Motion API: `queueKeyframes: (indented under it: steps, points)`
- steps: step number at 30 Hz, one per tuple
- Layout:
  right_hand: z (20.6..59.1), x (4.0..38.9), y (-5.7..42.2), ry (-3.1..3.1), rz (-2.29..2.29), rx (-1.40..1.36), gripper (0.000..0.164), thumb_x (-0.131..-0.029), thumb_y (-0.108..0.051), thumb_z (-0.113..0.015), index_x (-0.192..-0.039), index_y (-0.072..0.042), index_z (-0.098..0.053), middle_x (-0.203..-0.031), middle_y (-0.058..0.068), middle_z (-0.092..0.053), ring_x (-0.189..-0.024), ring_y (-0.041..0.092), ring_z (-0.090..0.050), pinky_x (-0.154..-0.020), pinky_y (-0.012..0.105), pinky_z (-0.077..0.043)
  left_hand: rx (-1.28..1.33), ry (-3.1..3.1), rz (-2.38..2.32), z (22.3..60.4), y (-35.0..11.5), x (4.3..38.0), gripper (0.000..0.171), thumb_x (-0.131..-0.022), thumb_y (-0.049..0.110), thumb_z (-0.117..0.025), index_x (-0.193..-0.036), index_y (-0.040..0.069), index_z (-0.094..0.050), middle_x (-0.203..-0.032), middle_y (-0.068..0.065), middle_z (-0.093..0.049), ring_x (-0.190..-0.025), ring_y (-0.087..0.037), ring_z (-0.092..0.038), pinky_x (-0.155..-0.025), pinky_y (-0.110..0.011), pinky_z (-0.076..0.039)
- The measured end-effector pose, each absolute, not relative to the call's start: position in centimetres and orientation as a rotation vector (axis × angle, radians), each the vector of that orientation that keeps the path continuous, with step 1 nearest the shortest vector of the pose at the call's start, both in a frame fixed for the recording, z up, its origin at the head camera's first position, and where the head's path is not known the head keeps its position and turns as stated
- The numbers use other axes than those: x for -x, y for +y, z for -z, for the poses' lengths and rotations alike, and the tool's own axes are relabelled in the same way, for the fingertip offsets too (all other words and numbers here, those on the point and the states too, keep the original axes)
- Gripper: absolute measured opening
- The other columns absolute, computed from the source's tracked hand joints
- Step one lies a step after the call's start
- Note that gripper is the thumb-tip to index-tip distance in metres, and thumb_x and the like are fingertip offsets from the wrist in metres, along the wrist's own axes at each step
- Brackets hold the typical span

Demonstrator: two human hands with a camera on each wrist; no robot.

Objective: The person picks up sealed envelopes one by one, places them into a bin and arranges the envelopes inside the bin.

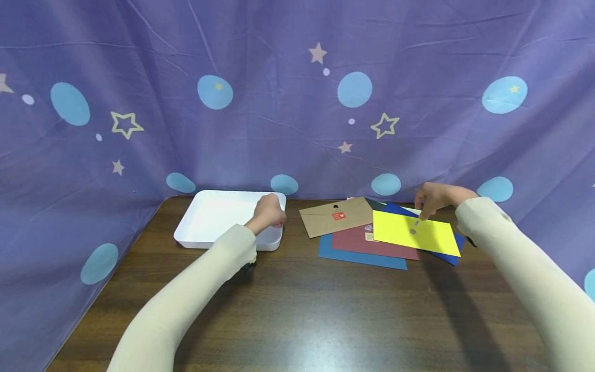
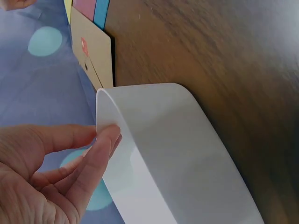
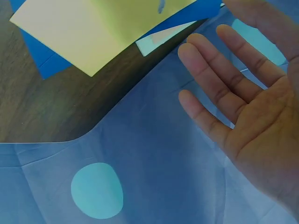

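My left hand (image 1: 269, 212) is at the right end of a shallow white tray (image 1: 186, 238). Up close in the left wrist view, its thumb and fingers pinch the tray's rim near a corner. My right hand (image 1: 435, 198) is over the far edge of a yellow envelope (image 1: 395, 229), one finger pointing down. Loosely extended fingers (image 3: 205, 70) show in the right wrist view, beside the envelope's edge. Whether a fingertip touches the paper is unclear. Beneath the yellow envelope lies a dark blue envelope (image 1: 453, 258).
A brown kraft envelope (image 1: 321, 219) with a red sticker overlaps a maroon envelope (image 1: 390, 249) and a lighter blue one (image 1: 362, 259). They lie on a dark wooden table (image 1: 288, 310). A purple curtain (image 1: 260, 134) hangs along the table's back edge.
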State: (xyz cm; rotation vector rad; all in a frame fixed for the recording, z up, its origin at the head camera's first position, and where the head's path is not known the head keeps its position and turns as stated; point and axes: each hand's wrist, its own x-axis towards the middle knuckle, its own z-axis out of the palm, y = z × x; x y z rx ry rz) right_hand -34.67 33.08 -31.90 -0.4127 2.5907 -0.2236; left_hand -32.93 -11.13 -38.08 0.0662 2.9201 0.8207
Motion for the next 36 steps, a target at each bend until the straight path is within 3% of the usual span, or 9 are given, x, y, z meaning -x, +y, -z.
queueKeyframes:
  steps: [7,13,19,26,36]
  points:
    - [32.4,34.5,33.6,2.609,0.254,0.401,0.032,-0.083,-0.017,-0.083,-0.103,0.001,-0.067,-0.094,0.010,-0.065,-0.085,0.027,-0.064,-0.074,0.041,-0.058,-0.056,2.921,-0.818,38.2,-9.4,32.9,0.016,-0.075,-0.004,-0.063,-0.062,0.006,-0.064,-0.052,-0.002,-0.065,-0.042,-0.010,-0.057,-0.041,-0.017,-0.045]
    - [33.2,34.5,33.8,2.629,0.195,0.400,0.044,-0.081,-0.023,-0.085,-0.113,0.000,-0.065,-0.112,0.018,-0.060,-0.093,0.027,-0.056,-0.078,0.038,-0.054,-0.084,2.928,-0.833,38.4,-7.6,32.6,0.018,-0.077,-0.004,-0.063,-0.061,0.006,-0.064,-0.047,0.001,-0.058,-0.041,-0.010,-0.055,-0.038,-0.017,-0.042]
    - [33.7,34.3,33.7,2.630,0.168,0.349,0.052,-0.082,-0.028,-0.086,-0.121,-0.002,-0.063,-0.124,0.022,-0.054,-0.103,0.033,-0.049,-0.086,0.047,-0.053,-0.123,2.940,-0.832,38.5,-5.9,32.0,0.025,-0.079,-0.005,-0.060,-0.057,0.007,-0.062,-0.046,0.000,-0.059,-0.040,-0.011,-0.055,-0.035,-0.018,-0.041]
    - [34.3,34.4,33.7,2.619,0.203,0.242,0.062,-0.080,-0.029,-0.087,-0.130,-0.003,-0.061,-0.134,0.024,-0.051,-0.110,0.037,-0.049,-0.093,0.057,-0.054,-0.144,2.939,-0.868,38.5,-4.3,31.4,0.035,-0.080,-0.006,-0.063,-0.053,0.011,-0.049,-0.050,-0.002,-0.061,-0.040,-0.011,-0.053,-0.035,-0.018,-0.040]
    - [35.2,34.3,34.1,2.594,0.229,0.183,0.066,-0.079,-0.028,-0.088,-0.134,-0.006,-0.059,-0.144,0.029,-0.043,-0.121,0.043,-0.045,-0.102,0.065,-0.049,-0.149,2.959,-0.710,36.9,-5.9,31.6,0.041,-0.089,0.016,-0.070,-0.051,0.014,-0.053,-0.045,0.004,-0.053,-0.049,-0.012,-0.057,-0.043,-0.021,-0.043]
